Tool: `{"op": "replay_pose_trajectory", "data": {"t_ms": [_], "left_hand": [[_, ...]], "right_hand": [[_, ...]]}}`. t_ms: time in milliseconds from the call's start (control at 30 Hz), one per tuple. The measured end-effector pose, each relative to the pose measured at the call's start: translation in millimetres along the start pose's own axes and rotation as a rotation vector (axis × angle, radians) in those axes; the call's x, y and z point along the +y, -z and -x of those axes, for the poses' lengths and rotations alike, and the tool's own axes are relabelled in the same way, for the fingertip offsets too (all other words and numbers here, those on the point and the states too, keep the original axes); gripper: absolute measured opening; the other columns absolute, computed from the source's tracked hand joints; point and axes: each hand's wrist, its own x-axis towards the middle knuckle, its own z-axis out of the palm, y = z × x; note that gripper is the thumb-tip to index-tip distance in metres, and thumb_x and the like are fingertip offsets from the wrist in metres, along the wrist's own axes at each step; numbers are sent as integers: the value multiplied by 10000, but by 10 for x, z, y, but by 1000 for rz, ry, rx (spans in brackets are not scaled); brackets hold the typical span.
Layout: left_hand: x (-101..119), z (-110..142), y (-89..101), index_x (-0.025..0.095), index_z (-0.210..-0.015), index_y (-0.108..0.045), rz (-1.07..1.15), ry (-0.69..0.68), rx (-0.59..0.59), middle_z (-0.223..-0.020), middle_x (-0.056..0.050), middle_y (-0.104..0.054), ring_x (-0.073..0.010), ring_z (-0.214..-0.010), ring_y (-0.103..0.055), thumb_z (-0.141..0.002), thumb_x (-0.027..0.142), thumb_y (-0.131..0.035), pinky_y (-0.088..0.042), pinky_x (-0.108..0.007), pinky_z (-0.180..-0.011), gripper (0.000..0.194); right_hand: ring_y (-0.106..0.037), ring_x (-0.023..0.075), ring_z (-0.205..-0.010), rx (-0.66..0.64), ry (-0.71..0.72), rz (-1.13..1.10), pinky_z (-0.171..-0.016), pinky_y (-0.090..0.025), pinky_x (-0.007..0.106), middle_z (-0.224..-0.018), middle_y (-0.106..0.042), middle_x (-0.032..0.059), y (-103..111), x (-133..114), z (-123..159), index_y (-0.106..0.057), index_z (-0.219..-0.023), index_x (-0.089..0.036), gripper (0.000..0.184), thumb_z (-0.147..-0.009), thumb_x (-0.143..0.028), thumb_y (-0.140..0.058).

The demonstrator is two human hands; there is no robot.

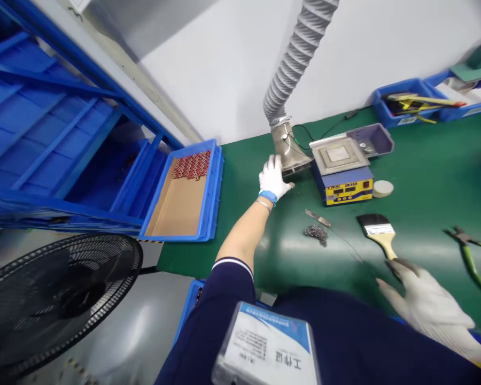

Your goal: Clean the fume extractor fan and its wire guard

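My left hand [273, 177], in a white glove, reaches to the left corner of the metal fume hood [289, 147]. Its fingers are spread beside the hood, with the thumb stretched out below the mouth; whether it presses on the metal I cannot tell. My right hand [428, 299], gloved too with dark fingertips, is low at the right. The fingertips touch the handle end of a flat brush [380, 232] lying on the green mat, while the thumb stands apart from it. Left of the brush lie a small heap of dark metal bits [316, 233] and a thin metal strip [318, 218].
A blue-yellow solder pot [342, 171] stands right of the hood, with a round white tin [382, 188] beside it. Green-handled cutters [471, 259] lie at the right. Blue tool bins [406, 88] line the back. At left are a blue tray [214, 208] of reddish parts and a fan [64, 299].
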Motion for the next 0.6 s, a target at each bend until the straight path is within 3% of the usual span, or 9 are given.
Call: {"op": "replay_pose_trajectory", "data": {"t_ms": [167,300,433,600], "left_hand": [[-76,-295,-217,140,-1555,-438,-16,-32,-70,-1634,-168,-449,-301,-1491,-456,-861,428,-777,-423,-393,-1198,824],[-174,-317,-149,171,-1427,-566,-49,-34,-79,-1518,-159,-549,-292,-1330,-605,-899,462,-734,-506,-356,-1072,627],[-348,-401,243,195,-1228,-657,-49,-55,-26,-1325,-103,-649,-246,-1183,-672,-888,542,-735,-520,-325,-994,492],[-550,-700,866,152,-1127,-660,28,-38,10,-1146,-75,-710,-228,-1083,-677,-816,524,-803,-508,-351,-966,506]], "right_hand": [[-674,374,-1219,4,-46,-60,-1027,-572,495,-1323,-649,218,84,-84,-285,-620,-1277,-214,541,-917,-595,-484],[-681,363,-1212,-1,-43,-93,-1042,-565,490,-1340,-652,199,38,-131,-417,-633,-1272,-241,501,-926,-573,-487],[-670,329,-1235,-29,40,-142,-1061,-550,446,-1349,-664,166,-47,-393,-587,-651,-1280,-238,465,-933,-518,-517],[-670,307,-1217,-149,124,-340,-1037,-548,472,-1414,-642,114,-184,-1144,-1100,-649,-1339,-233,499,-931,-495,-529]]}}
